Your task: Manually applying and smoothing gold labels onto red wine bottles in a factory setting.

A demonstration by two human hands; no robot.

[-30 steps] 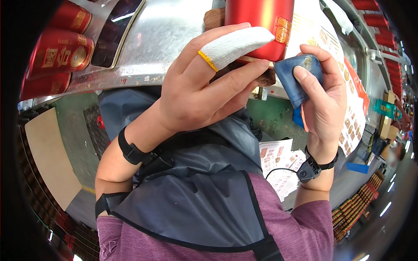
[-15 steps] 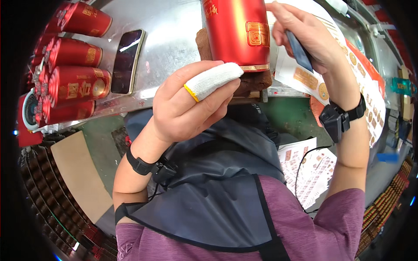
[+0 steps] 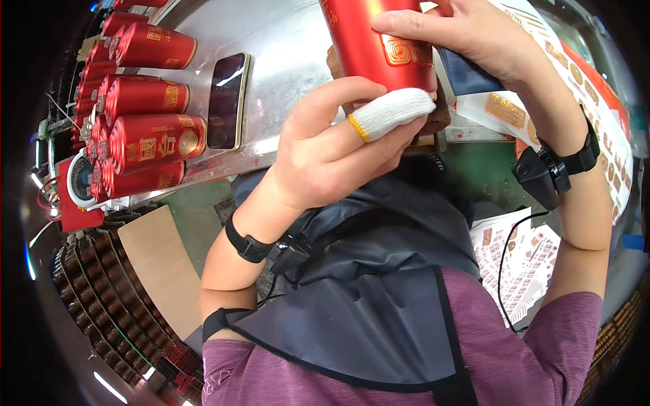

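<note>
A red metallic canister (image 3: pixel 369 51) with raised gold emblems lies at the top, its base toward me. My left hand (image 3: pixel 308 152) closes round the base end, a white knitted cot with a yellow edge (image 3: pixel 393 114) on one finger. The thumb of my right hand (image 3: pixel 484 37) rests on the canister beside a square gold emblem. Tucked against my right fingers is a flat dark blue scraper-like piece (image 3: pixel 467 73); part of it is hidden by the hand. A brown cloth (image 3: pixel 440 111) shows under the canister.
Several red canisters (image 3: pixel 152 142) lie along the left of the metal table (image 3: pixel 264 88). A phone (image 3: pixel 227 101) sits beside them. Sheets of gold stickers (image 3: pixel 504 108) spread at the right; more sheets (image 3: pixel 518 257) lie lower down. Stacked dark trays (image 3: pixel 101 291) stand at lower left.
My right hand has come left onto the canister, its thumb now on the surface. The dark piece has turned broad side up. The whole view has shifted, placing things farther right.
</note>
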